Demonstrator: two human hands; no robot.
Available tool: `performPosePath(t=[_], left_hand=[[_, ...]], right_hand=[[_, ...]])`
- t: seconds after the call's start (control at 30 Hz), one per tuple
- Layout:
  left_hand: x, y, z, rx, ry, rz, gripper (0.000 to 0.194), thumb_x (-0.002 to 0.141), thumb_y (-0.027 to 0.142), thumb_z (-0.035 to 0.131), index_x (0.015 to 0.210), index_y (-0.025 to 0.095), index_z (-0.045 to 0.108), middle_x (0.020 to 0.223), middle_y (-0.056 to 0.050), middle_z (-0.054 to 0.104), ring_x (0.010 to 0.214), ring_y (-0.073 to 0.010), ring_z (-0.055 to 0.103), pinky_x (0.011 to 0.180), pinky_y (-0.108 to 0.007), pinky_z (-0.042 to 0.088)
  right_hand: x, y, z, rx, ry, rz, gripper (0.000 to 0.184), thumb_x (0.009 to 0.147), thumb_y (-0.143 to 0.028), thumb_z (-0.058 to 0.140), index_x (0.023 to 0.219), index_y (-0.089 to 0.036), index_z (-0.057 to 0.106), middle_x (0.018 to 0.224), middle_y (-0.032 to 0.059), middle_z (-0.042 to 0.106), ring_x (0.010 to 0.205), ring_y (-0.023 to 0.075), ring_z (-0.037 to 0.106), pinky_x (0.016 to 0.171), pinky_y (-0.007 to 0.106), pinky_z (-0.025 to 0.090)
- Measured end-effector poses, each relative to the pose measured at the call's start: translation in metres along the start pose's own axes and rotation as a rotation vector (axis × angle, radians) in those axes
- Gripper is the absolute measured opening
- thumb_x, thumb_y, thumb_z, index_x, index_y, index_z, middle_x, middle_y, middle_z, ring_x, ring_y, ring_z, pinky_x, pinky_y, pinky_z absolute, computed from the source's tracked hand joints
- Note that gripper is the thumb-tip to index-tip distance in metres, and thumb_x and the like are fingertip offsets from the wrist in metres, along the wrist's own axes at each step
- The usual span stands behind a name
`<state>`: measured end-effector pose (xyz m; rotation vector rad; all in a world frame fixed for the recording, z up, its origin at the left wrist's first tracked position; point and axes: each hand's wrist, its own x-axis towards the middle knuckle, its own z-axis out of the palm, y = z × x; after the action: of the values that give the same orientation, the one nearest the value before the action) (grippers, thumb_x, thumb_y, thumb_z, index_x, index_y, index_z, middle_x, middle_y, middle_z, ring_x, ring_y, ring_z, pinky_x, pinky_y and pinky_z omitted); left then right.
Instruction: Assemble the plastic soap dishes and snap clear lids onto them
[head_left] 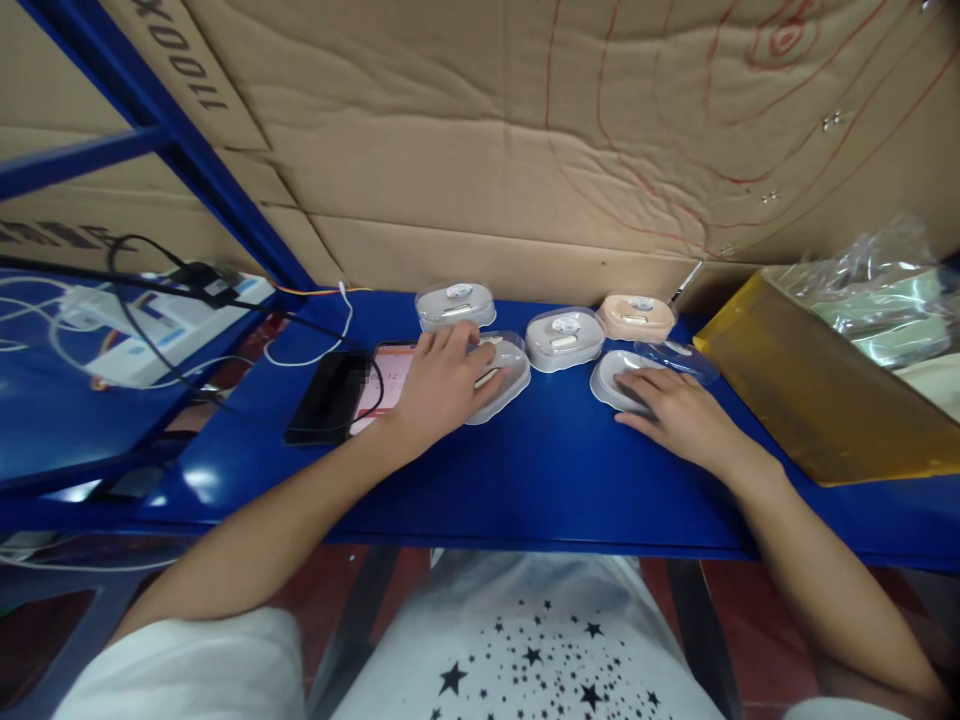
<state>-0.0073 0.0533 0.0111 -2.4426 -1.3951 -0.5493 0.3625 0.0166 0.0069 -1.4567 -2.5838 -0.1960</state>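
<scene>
My left hand (442,385) lies over the left side of an oval grey plastic case with a clear lid (511,366). Its fingers curl at the top and the thumb presses near the front, gripping the case. To the right, my right hand (679,412) reaches across another oval grey case (606,380), its fingers stretched out over it and the thumb apart at the front edge. A clear lid (686,360) tilts back behind that hand. What lies under the right fingers is hidden.
Behind stand two grey lidded cases (455,306) (564,340) and a peach one (636,318). A phone (386,375) and black item (326,400) lie left, near cables and a power strip (150,345). A yellowish bin (825,400) with bagged items stands right; cardboard (450,130) walls the back.
</scene>
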Motion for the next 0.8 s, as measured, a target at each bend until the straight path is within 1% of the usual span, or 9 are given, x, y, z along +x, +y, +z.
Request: performPosePath(t=[0.1,0.17,0.23,0.33,0.43,0.5,0.63,0.73,0.8], left_hand=[[-0.011,0.017,-0.008,0.114,-0.137,0.049,0.043,0.106,0.056,0.066,0.108,0.015,0.078,0.112,-0.019,0.071,0.106,-0.0392,0.069,0.09,-0.051,0.053],[-0.016,0.024,-0.008,0.125,-0.22,0.073,0.038,0.104,0.05,0.07,0.116,0.014,0.077,0.114,-0.02,0.072,0.109,-0.0399,0.069,0.09,-0.049,0.052],[-0.018,0.027,-0.006,0.088,-0.253,0.077,0.031,0.104,0.037,0.07,0.125,0.015,0.074,0.119,-0.02,0.073,0.115,-0.0397,0.068,0.092,-0.048,0.052],[-0.016,0.025,-0.003,-0.004,-0.224,0.051,0.026,0.105,0.025,0.064,0.129,0.018,0.073,0.127,-0.018,0.073,0.12,-0.0389,0.068,0.094,-0.049,0.05],[-0.014,0.023,-0.002,-0.089,-0.176,0.046,0.027,0.108,0.024,0.058,0.131,0.019,0.072,0.132,-0.017,0.075,0.123,-0.0377,0.069,0.097,-0.05,0.049],[-0.015,0.024,-0.004,-0.143,-0.154,0.065,0.028,0.111,0.026,0.053,0.133,0.019,0.07,0.133,-0.015,0.076,0.122,-0.036,0.07,0.099,-0.05,0.048],[-0.018,0.03,-0.009,-0.243,-0.137,0.111,0.026,0.115,0.03,0.048,0.128,0.02,0.068,0.126,-0.011,0.08,0.117,-0.033,0.072,0.101,-0.05,0.046],[-0.02,0.034,-0.01,-0.292,-0.132,0.132,0.023,0.116,0.031,0.046,0.121,0.02,0.066,0.12,-0.01,0.08,0.112,-0.0315,0.073,0.102,-0.049,0.046],[-0.02,0.034,-0.009,-0.327,-0.119,0.136,0.022,0.117,0.03,0.045,0.12,0.019,0.065,0.119,-0.01,0.08,0.111,-0.0311,0.073,0.104,-0.05,0.045]], right_hand=[[0.0,0.003,0.0,0.094,-0.021,0.0,0.046,0.112,-0.047,0.051,0.147,-0.022,0.066,0.148,0.0163,0.072,0.136,0.0381,0.068,0.111,0.058,0.055],[0.001,0.005,-0.004,0.182,-0.005,-0.004,0.046,0.113,-0.046,0.047,0.15,-0.025,0.064,0.151,0.0133,0.071,0.137,0.0349,0.069,0.114,0.056,0.055],[0.001,0.005,-0.008,0.238,0.017,-0.001,0.047,0.114,-0.047,0.044,0.153,-0.027,0.061,0.152,0.0114,0.07,0.136,0.0337,0.07,0.114,0.055,0.055],[0.002,0.003,-0.011,0.24,0.044,0.03,0.048,0.114,-0.049,0.043,0.152,-0.028,0.062,0.148,0.012,0.074,0.129,0.0358,0.073,0.107,0.056,0.056],[0.002,0.0,-0.012,0.203,0.084,0.048,0.048,0.114,-0.05,0.041,0.15,-0.027,0.063,0.142,0.0129,0.076,0.123,0.0371,0.075,0.101,0.056,0.054],[0.001,-0.003,-0.014,0.19,0.136,0.029,0.046,0.114,-0.048,0.041,0.151,-0.028,0.061,0.141,0.0118,0.077,0.123,0.0367,0.074,0.101,0.054,0.052],[0.0,-0.008,-0.017,0.087,0.251,0.032,0.045,0.113,-0.046,0.046,0.154,-0.031,0.058,0.144,0.0113,0.074,0.129,0.0375,0.069,0.102,0.052,0.047],[0.0,-0.001,-0.014,-0.066,0.296,0.114,0.045,0.112,-0.044,0.046,0.152,-0.029,0.059,0.146,0.0144,0.071,0.126,0.0402,0.067,0.099,0.055,0.045],[0.001,0.007,-0.011,-0.133,0.302,0.174,0.044,0.112,-0.042,0.043,0.149,-0.027,0.062,0.14,0.0163,0.072,0.121,0.0413,0.067,0.096,0.057,0.046]])
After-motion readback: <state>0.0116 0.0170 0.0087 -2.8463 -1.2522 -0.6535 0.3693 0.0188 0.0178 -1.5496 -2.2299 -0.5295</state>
